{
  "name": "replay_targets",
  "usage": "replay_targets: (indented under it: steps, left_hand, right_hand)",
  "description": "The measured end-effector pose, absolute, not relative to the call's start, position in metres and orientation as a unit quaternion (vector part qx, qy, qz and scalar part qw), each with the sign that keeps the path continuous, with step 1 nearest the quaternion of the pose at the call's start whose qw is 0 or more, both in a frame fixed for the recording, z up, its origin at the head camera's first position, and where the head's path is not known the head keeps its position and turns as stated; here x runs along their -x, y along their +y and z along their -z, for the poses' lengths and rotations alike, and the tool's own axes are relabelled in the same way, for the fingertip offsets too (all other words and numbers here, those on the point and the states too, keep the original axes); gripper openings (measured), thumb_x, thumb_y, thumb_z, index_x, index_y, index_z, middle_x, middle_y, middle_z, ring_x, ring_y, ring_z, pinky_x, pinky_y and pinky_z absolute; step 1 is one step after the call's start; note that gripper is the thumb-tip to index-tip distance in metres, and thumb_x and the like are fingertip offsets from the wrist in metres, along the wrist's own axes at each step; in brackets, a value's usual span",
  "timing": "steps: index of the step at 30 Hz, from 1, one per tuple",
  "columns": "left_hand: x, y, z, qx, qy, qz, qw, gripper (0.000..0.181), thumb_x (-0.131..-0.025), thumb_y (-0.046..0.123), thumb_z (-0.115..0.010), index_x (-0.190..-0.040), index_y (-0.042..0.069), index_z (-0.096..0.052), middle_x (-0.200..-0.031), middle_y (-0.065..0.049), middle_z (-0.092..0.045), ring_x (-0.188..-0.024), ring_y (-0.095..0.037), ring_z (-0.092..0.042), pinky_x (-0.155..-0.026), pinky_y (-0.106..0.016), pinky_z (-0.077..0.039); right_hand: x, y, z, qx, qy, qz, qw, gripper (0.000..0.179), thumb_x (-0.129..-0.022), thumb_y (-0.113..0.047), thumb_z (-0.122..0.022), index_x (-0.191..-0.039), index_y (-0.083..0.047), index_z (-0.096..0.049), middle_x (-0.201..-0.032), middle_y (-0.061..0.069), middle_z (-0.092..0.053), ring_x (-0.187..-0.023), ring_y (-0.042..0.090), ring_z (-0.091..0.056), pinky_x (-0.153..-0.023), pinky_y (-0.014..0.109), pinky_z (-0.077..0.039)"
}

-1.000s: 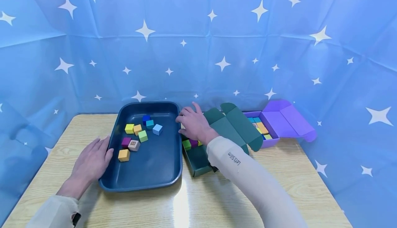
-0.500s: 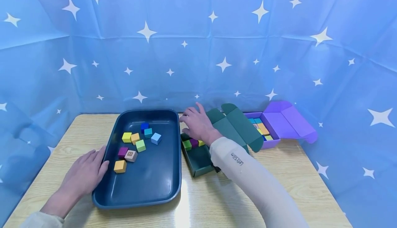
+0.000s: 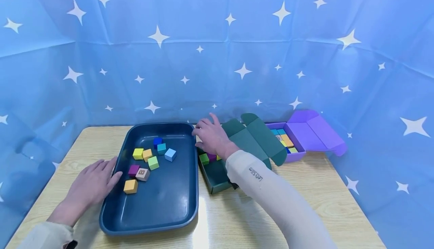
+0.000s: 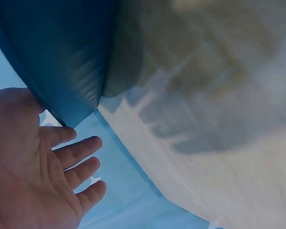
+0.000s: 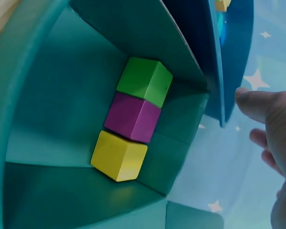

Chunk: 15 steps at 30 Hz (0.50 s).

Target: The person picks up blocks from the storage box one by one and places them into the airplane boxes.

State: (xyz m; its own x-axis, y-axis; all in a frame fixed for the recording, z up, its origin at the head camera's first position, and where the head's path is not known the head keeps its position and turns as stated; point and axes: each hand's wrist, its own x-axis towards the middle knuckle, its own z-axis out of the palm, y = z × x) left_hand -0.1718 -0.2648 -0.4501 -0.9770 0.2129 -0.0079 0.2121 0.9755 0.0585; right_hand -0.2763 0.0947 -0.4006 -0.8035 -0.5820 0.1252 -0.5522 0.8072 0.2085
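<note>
A dark blue tray (image 3: 162,207) lies on the wooden table with several coloured cubes in its left half, among them a beige lettered cube (image 3: 142,174). Along the tray's left side is my left hand (image 3: 89,185), fingers extended and the thumb up by the rim. In the left wrist view the tray wall (image 4: 62,57) passes beside the thumb and index finger. My right hand (image 3: 211,138) reaches across the green box (image 3: 217,170) to the tray's right rim, its thumb (image 5: 252,102) right at that rim. Green (image 5: 143,78), purple (image 5: 131,117) and yellow (image 5: 117,157) cubes sit in a row inside the green box.
The green box's lid (image 3: 268,143) is folded open to the right, partly behind my right forearm. Beyond it stands an open purple box (image 3: 296,157) with several cubes inside. A blue star-patterned cloth (image 3: 217,64) hangs around the table (image 3: 305,200).
The tray has slid toward me with its cubes, mostly in the first half second. My left hand has moved nearer with it, while the right hand stays at about the same place.
</note>
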Motion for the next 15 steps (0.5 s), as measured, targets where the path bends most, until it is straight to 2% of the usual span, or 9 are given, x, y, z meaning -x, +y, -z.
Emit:
replay_targets:
  steps: [8, 15]
  left_hand:
    - [0.217, -0.264, 0.453, -0.093, 0.994, -0.06, 0.015, 0.07, -0.103, 0.045, -0.038, -0.151, -0.005, -0.025, -0.14, -0.037, -0.042, -0.129, -0.055, -0.037, -0.107, -0.07, -0.032]
    - [0.224, -0.26, 0.454, -0.097, 0.991, -0.088, 0.032, 0.069, -0.105, 0.038, -0.034, -0.154, -0.003, -0.009, -0.145, -0.037, -0.037, -0.132, -0.056, -0.033, -0.109, -0.07, -0.027]
  right_hand:
    - [0.271, 0.076, 0.404, -0.299, -0.946, 0.103, 0.074, 0.038, -0.089, -0.048, -0.067, -0.123, -0.032, -0.066, -0.13, -0.007, -0.06, -0.131, 0.016, -0.046, -0.123, 0.054, -0.015]
    - [0.267, 0.066, 0.406, -0.308, -0.943, 0.108, 0.066, 0.037, -0.089, -0.048, -0.066, -0.122, -0.032, -0.067, -0.132, -0.009, -0.059, -0.133, 0.016, -0.044, -0.124, 0.053, -0.012]
